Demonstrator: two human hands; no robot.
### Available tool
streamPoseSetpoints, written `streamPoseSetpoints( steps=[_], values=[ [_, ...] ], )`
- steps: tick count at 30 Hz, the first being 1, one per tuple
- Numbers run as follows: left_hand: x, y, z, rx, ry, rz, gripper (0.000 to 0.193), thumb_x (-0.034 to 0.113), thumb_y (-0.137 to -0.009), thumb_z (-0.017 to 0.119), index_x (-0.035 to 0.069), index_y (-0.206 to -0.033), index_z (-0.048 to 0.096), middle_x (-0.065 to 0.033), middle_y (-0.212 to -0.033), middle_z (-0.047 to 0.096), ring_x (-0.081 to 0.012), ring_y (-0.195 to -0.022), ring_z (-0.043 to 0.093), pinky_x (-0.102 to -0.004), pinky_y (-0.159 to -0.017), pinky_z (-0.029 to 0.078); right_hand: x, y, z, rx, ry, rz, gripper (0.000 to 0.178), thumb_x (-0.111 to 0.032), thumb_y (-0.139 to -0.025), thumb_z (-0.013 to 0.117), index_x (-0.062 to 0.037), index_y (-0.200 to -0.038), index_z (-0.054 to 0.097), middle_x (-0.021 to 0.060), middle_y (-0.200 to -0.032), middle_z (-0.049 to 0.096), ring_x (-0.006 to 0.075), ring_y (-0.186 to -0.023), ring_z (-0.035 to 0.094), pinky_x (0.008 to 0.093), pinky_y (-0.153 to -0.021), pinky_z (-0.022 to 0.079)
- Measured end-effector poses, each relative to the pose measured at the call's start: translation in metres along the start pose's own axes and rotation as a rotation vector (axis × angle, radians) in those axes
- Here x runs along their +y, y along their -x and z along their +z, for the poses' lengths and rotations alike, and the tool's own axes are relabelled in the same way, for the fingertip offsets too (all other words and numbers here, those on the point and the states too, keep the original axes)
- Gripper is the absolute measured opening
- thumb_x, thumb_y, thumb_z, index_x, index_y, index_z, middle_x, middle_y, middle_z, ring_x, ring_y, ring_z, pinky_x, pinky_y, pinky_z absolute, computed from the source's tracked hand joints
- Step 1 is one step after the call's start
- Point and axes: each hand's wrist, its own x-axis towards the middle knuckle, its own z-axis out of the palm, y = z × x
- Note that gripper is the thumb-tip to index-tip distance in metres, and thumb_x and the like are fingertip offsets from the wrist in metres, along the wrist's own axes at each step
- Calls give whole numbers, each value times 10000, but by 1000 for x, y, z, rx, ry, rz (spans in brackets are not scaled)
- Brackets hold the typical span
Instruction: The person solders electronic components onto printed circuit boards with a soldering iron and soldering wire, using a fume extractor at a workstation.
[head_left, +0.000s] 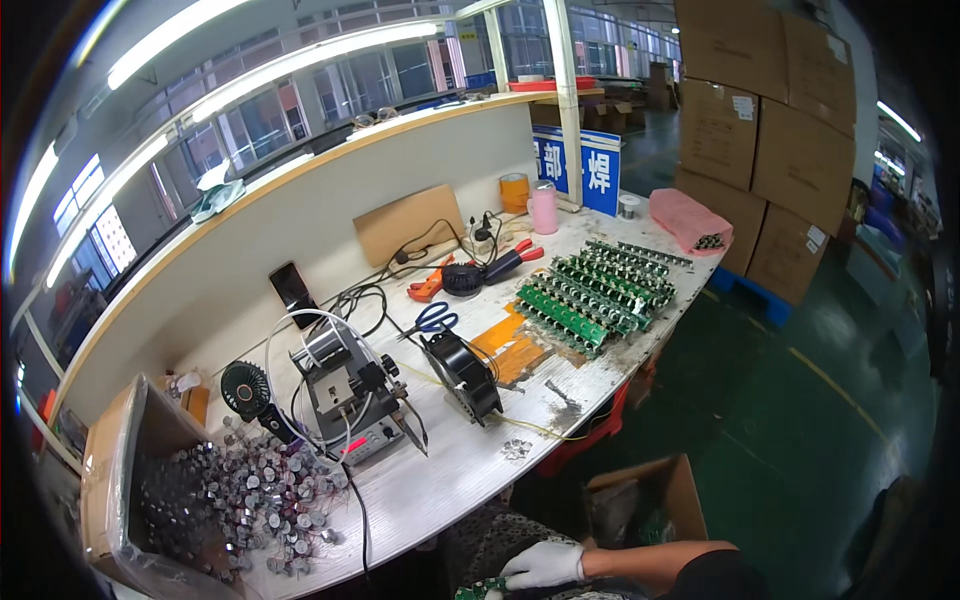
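My right hand [545, 563], in a white glove, is low in the picture over my lap, its forearm coming in from the right. Its fingers are closed at the edge of a green circuit board [478, 590], which the lower rim of the picture cuts off. My left hand cannot be seen. On the white workbench [430, 500] above stands a soldering machine [350, 390] with a red-lit display and a looped white tube. To its right a black spool [462, 375] stands on edge. Rows of green circuit boards [600, 290] lie at the bench's right.
A carton [110, 480] and a heap of small round metal parts [270, 490] fill the left end. Scissors [436, 318], a handheld fan [245, 390], a phone [292, 292] and a pink bottle [542, 210] lie or stand behind. An open carton [680, 500] sits below the bench edge.
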Motion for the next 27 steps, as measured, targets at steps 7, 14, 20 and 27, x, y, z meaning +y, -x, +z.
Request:
streamPoseSetpoints(
  steps=[7,14,20,27],
  values=[
    [7,5,11,39,101,-144,249,260,-937,547,49,-1017,652,-100,-880,671,-239,-788,629,-397,-680,474,-16,0,4,74,111,17,408,-407,-962,429,-139,-1177,650,154,-1108,660,352,-1016,611,394,-875,485],
    [7,10,-7,-55,176,-170,280,322,-869,631,72,-985,675,-113,-952,693,-237,-841,666,-398,-700,501,12,-7,16,81,-98,-101,394,-395,-967,439,-141,-1184,649,146,-1120,663,312,-1020,630,364,-888,484],
    [38,17,0,171,-48,83,194,230,-854,660,56,-933,694,-118,-872,703,-264,-760,667,-383,-696,505,-13,-1,11,97,-136,228,381,-394,-938,512,-114,-1147,663,113,-1070,688,300,-982,646,343,-884,490],
    [-46,7,25,-111,289,-212,162,220,-881,672,63,-854,639,4,-715,584,-107,-661,534,-312,-584,434,2,-9,12,95,74,-139,384,-399,-933,512,-126,-1148,674,95,-1134,663,282,-1059,608,329,-912,469]
  ],
)
